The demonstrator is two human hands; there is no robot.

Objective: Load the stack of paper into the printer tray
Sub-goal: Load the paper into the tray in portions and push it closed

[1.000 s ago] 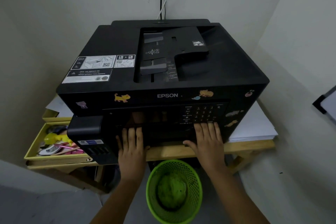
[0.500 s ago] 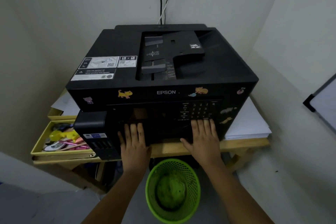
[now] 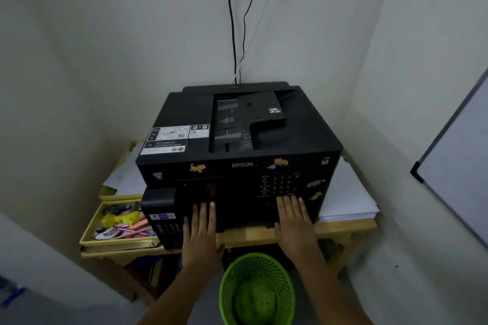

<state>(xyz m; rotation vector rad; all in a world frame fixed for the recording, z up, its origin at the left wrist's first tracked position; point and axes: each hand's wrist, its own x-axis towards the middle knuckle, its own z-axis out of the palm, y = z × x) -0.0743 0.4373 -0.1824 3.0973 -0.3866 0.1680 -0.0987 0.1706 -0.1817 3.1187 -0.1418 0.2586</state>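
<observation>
- Right now both hands lie flat, fingers straight and together, grasping nothing: the left hand [image 3: 202, 232] and the right hand [image 3: 294, 221] press their palms against the lower front of the printer [image 3: 245, 140], near the table's [image 3: 346, 228] front edge.
- Whether the tray sits behind those palms I cannot tell; the front is too dark to show its outline.
- Crucially, the paper [image 3: 346, 200] lies on the table to the right of the printer, at the front right corner, its long axis running front to back along the printer's side.
- So the right hand is the nearer one; the stack lies just beside it, to its right and slightly behind the fingertips.
- Probably the tray has to be opened first, then the right hand reaches sideways for the stack.
- Directly below the hands stands a green bin [image 3: 257, 290].
</observation>
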